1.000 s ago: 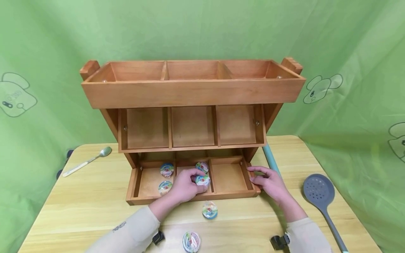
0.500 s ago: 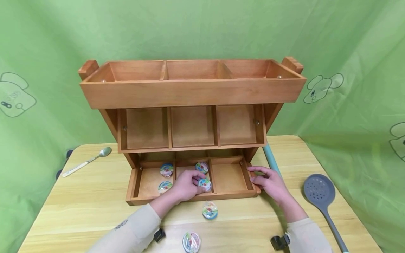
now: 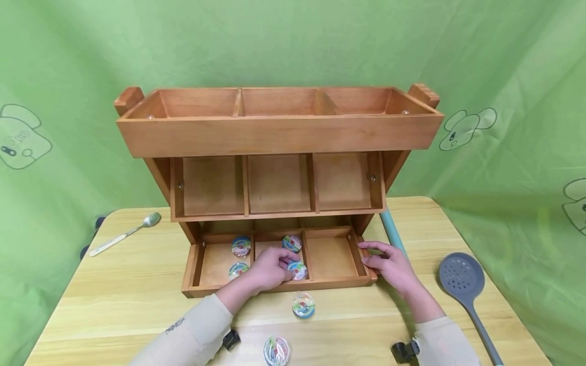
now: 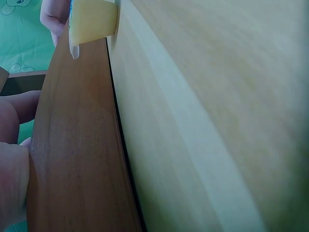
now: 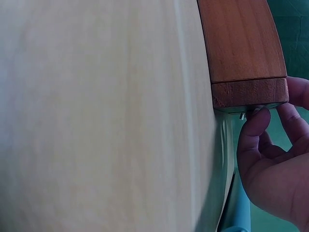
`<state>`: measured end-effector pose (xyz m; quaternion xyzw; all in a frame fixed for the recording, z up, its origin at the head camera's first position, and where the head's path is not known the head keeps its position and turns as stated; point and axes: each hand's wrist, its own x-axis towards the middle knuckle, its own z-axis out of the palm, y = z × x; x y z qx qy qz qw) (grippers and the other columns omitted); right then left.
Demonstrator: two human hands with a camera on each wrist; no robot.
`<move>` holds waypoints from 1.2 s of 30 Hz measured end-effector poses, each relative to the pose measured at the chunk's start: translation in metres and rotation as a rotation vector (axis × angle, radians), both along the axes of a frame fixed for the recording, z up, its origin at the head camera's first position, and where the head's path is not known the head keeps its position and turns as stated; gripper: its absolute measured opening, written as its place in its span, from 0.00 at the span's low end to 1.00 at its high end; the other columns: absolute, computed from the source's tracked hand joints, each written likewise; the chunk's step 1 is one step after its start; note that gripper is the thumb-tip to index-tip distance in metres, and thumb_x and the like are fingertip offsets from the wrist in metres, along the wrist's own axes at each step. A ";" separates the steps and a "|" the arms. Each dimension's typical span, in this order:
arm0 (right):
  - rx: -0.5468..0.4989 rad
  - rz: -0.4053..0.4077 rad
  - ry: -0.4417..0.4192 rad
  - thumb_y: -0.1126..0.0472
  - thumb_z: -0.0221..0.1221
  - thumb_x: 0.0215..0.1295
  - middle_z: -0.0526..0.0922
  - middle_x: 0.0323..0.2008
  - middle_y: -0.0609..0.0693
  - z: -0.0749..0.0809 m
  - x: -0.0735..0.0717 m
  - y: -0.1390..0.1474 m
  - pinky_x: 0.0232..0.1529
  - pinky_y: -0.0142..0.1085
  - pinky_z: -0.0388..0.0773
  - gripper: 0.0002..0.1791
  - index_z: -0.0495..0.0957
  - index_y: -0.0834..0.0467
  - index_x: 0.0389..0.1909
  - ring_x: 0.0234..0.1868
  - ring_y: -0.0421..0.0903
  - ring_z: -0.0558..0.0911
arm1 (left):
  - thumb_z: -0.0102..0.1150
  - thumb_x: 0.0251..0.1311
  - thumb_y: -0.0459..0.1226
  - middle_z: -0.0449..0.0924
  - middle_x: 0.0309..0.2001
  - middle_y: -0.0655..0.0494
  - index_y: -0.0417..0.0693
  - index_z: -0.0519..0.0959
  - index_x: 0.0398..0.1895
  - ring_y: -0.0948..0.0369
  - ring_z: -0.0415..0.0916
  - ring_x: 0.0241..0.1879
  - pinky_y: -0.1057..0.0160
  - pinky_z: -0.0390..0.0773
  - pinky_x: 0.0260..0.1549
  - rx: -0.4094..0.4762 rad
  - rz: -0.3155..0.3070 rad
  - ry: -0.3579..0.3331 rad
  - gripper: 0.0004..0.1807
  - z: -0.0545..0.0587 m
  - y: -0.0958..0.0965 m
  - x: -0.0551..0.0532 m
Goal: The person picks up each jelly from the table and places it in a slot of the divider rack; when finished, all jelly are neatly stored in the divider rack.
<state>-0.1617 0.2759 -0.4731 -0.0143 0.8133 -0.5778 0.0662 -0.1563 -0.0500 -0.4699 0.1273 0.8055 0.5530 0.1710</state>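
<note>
A small jelly cup (image 3: pixel 298 271) with a printed lid sits low in the middle compartment of the bottom tray (image 3: pixel 274 288). My left hand (image 3: pixel 269 268) has its thumb and fingers about its left and upper edges. Just behind it, another jelly cup (image 3: pixel 292 243) lies in the same compartment. The wooden rack (image 3: pixel 279 137) has three tiers. At its lower right end my right hand (image 3: pixel 389 263) grips the tray; in the right wrist view the thumb (image 5: pixel 256 123) presses on the end piece. In the left wrist view, the tray's front wall (image 4: pixel 77 135) hides the held cup.
Two cups, one a jelly cup (image 3: pixel 240 246), lie in the left compartment. In front of the rack are a nearer jelly cup (image 3: pixel 276 351) and a farther jelly cup (image 3: pixel 303 305). A spoon (image 3: pixel 125 235) lies left, a grey skimmer (image 3: pixel 462 277) right, and a blue-green rod (image 3: pixel 392 231) behind.
My left hand has lowered the jelly cup in the middle compartment, slightly right and toward the front, and its fingers have shifted so more of the lid shows. The right hand stays put.
</note>
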 end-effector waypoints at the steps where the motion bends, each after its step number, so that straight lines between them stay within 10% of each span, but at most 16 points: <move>1: 0.001 -0.001 0.000 0.69 0.63 0.63 0.75 0.57 0.65 0.000 0.000 0.000 0.34 0.35 0.81 0.21 0.78 0.66 0.58 0.35 0.43 0.80 | 0.68 0.48 0.22 0.77 0.39 0.53 0.39 0.82 0.50 0.58 0.74 0.37 0.63 0.78 0.38 -0.001 0.000 0.000 0.22 0.000 0.000 0.000; 17: -0.012 -0.004 0.004 0.70 0.63 0.63 0.75 0.57 0.66 0.002 -0.001 0.000 0.33 0.35 0.80 0.21 0.78 0.67 0.58 0.33 0.43 0.79 | 0.69 0.48 0.25 0.81 0.45 0.47 0.34 0.79 0.54 0.50 0.77 0.46 0.56 0.79 0.48 0.007 0.039 0.192 0.25 0.007 -0.006 0.009; 25: -0.019 -0.004 -0.008 0.69 0.63 0.63 0.74 0.58 0.66 -0.001 0.001 0.000 0.34 0.36 0.81 0.22 0.78 0.66 0.59 0.35 0.44 0.80 | 0.68 0.50 0.22 0.80 0.44 0.42 0.34 0.77 0.55 0.46 0.79 0.43 0.62 0.82 0.41 0.172 0.162 0.293 0.25 0.014 -0.020 0.046; 36: -0.021 0.002 -0.002 0.70 0.63 0.63 0.75 0.56 0.66 0.000 0.001 0.001 0.32 0.36 0.80 0.21 0.78 0.66 0.58 0.32 0.44 0.79 | 0.76 0.48 0.31 0.80 0.42 0.51 0.40 0.80 0.49 0.52 0.78 0.39 0.61 0.82 0.34 0.137 -0.065 0.196 0.23 0.013 -0.047 0.102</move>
